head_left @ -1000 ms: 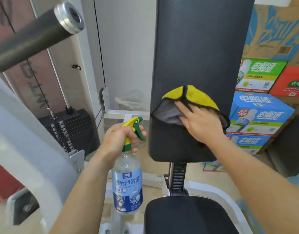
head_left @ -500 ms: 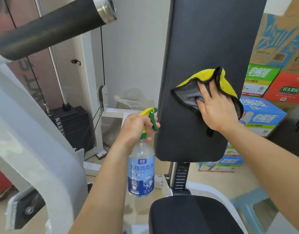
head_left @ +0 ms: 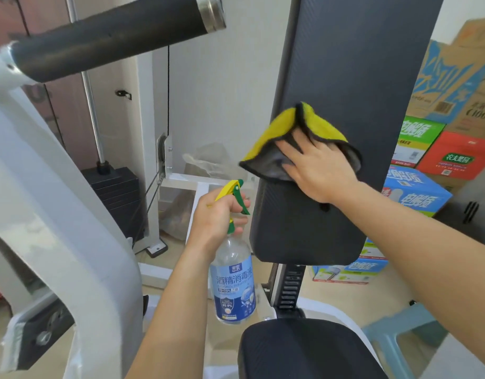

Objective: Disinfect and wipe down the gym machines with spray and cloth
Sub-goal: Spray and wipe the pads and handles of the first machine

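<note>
1. Pressing the cloth (head_left: 277, 132) against the backrest (head_left: 345, 64), my right hand (head_left: 320, 170) lay flat, fingers straight and spread.
2. The backrest stood upright, long axis vertical. The cloth sat on its lower half, one corner overhanging the left edge.
3. My left hand (head_left: 216, 214) gripped the bottle (head_left: 233, 285) at the neck, fingers curled round the trigger, just left of the backrest.
4. I judged the next wipe should run along the vertical axis, with the right hand nearer.

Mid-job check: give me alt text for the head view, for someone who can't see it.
The right hand presses a yellow-and-grey cloth flat against the machine's black back pad, while the left hand grips a spray bottle by its neck, left of the pad. Stacked cartons stand behind at right.
</note>
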Tool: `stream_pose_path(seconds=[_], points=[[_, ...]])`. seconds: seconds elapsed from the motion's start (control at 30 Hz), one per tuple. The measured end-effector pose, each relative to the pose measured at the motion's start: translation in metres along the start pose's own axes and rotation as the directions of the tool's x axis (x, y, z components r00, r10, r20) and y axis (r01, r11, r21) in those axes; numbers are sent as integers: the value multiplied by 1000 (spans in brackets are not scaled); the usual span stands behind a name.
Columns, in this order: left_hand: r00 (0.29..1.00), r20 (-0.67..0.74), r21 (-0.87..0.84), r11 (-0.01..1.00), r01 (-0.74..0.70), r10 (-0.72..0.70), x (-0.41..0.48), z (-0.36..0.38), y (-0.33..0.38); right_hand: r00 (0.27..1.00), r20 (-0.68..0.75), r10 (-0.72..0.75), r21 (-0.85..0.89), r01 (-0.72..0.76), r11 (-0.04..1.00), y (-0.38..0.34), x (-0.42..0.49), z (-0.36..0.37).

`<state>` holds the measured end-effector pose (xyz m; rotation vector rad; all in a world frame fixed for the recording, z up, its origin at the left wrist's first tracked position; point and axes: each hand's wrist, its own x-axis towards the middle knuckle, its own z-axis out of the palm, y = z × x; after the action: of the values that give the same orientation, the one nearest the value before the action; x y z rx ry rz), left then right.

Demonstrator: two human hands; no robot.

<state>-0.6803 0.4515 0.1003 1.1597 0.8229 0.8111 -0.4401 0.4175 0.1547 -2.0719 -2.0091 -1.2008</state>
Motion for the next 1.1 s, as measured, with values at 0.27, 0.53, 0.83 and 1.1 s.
stream_pose_path(seconds=[0.27,0.53,0.83,1.1], points=[[994,-102,-44,998,-35,31,2,-18,-9,971,97,-218,64,212,975,-76,5,28],[995,-99,-55,998,-26,21,-5,-19,-11,792,287,-539,132,524,841,-97,-32,36],[998,-62,-5,1000,-20,20,-4,-18,-14,974,22,-225,-159,225,961,-43,49,1],[999,-54,18,1000,8,-7,-17,-26,-29,922,23,-387,23,386,922,-103,-46,58]])
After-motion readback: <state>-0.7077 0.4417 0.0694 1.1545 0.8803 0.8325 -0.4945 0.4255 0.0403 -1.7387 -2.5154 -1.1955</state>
